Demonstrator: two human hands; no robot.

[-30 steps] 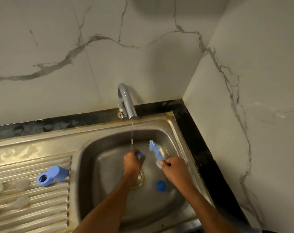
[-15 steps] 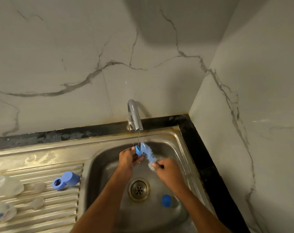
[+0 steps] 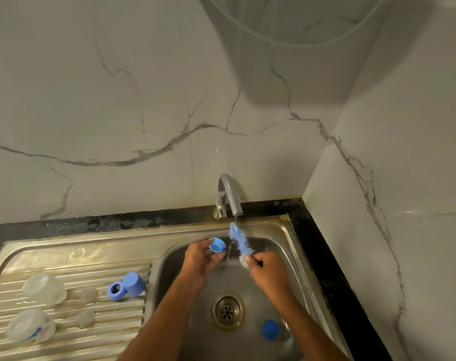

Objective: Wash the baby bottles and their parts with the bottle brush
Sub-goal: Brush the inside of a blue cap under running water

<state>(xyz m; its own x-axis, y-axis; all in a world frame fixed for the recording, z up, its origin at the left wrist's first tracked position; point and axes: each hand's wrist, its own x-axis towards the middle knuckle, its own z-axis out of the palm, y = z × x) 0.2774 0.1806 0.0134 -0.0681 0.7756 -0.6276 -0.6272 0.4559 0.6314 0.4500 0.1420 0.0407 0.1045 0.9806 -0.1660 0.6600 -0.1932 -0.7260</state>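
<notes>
My left hand [image 3: 202, 259] holds a small blue bottle ring [image 3: 217, 244] over the steel sink [image 3: 281, 238], just left of the tap's thin stream. My right hand [image 3: 267, 268] grips the blue bottle brush [image 3: 239, 241] by its handle, bristles pointing up under the spout of the tap [image 3: 228, 196]. Brush and ring are a little apart. A blue cap [image 3: 269, 329] lies on the sink floor near the drain [image 3: 228, 310]. On the draining board, a blue cap and ring [image 3: 126, 286], two clear bottles [image 3: 43, 287] [image 3: 30, 329] and two clear teats [image 3: 88, 294] [image 3: 85, 318] rest.
Marble-patterned walls close in behind and on the right, meeting in a corner. A black counter strip [image 3: 323, 259] borders the sink at the back and right. The ribbed draining board [image 3: 73, 342] stretches left of the basin.
The brush has come off the blue ring and its tip now sits under the spout. My left hand has turned the ring so its open side faces up. The view has tilted down and right.
</notes>
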